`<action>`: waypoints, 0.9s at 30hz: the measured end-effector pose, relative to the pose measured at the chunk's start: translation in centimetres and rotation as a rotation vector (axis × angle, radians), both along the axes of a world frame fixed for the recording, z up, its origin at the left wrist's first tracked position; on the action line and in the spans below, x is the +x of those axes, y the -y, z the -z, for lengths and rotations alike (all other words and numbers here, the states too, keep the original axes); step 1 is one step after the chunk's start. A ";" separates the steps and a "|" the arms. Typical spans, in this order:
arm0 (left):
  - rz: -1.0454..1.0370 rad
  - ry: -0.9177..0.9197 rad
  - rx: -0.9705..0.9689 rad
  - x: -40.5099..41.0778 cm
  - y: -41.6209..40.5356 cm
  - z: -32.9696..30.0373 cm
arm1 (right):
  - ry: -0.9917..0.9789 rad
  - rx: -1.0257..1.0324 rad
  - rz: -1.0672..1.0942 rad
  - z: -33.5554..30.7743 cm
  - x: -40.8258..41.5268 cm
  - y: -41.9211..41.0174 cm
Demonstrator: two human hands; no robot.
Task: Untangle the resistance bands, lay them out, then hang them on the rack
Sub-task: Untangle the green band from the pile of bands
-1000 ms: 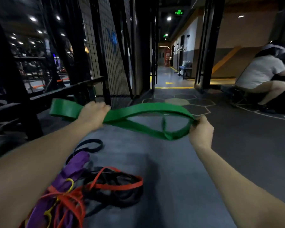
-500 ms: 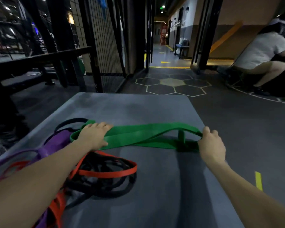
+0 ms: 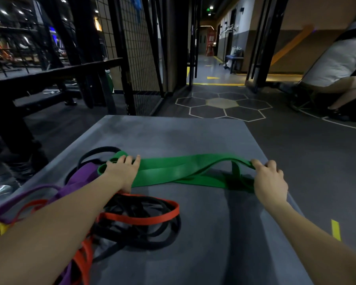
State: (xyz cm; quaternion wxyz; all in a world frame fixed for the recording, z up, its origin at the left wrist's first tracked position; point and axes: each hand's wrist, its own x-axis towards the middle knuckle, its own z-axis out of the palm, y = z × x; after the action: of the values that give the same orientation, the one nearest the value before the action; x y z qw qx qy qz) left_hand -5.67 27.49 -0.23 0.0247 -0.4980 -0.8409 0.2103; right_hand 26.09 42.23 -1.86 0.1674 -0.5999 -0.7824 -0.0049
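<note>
A wide green band [image 3: 185, 171] lay stretched left to right, twisted near its right end; purple [image 3: 80, 177], black [image 3: 144, 233] and orange bands [image 3: 140, 218] sat tangled near left.

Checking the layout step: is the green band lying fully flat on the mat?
No: the green band arches up near the right hand, which pinches its end.

Gym interior, dim. Grey worktop [image 3: 193, 136] near centre. Dark floor [image 3: 306, 157] with white-outlined hexagon markings [image 3: 222, 108] beyond it. Black wire-mesh partition [image 3: 136, 58] far left; black bench frame [image 3: 56, 73] left. Lit corridor [image 3: 212, 48] far centre. Seated person [image 3: 337, 68] far right.
</note>
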 end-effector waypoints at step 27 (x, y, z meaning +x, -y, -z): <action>-0.125 0.351 0.592 -4.6 -1.6 0.0 | -0.015 0.071 0.118 1.4 0.5 -1.1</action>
State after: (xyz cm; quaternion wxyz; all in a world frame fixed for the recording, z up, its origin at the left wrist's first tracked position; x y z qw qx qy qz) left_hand -10.23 29.07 -0.24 0.0101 -0.4454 -0.8857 -0.1304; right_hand 26.62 43.29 -3.29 0.1938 -0.6385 -0.7438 -0.0380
